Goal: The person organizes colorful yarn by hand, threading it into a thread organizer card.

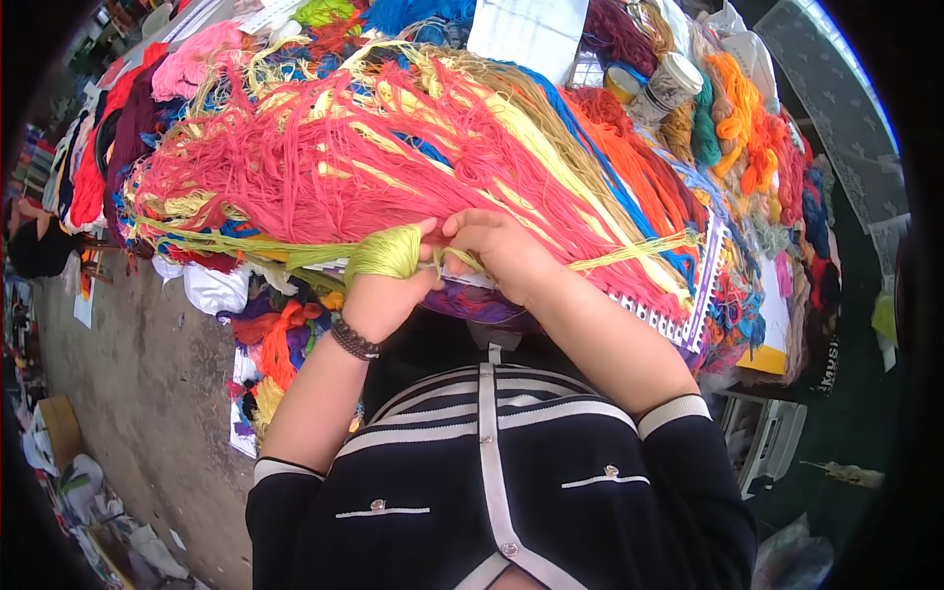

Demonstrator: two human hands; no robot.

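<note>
Lime green yarn [385, 253] is wrapped round my left hand [401, 267], whose thumb and fingertips pinch the strands near the table's front edge. Close beside it on the right, my right hand [489, 246] has its fingers bent and closed on the same green yarn. Green strands run leftward from my left hand and rightward past my right forearm to the purple-edged strip [715, 285]. Beneath and behind both hands lies a thick spread of pink yarn [295, 167], with pale yellow yarn [521, 143] among it.
Orange yarn [739, 108], a white patterned cup [675, 83] and a white paper [528, 34] lie at the back. Dark hanks [133, 138] hang at the left. Below the table's left part are colourful yarn bundles [280, 339] and a white bag [214, 290].
</note>
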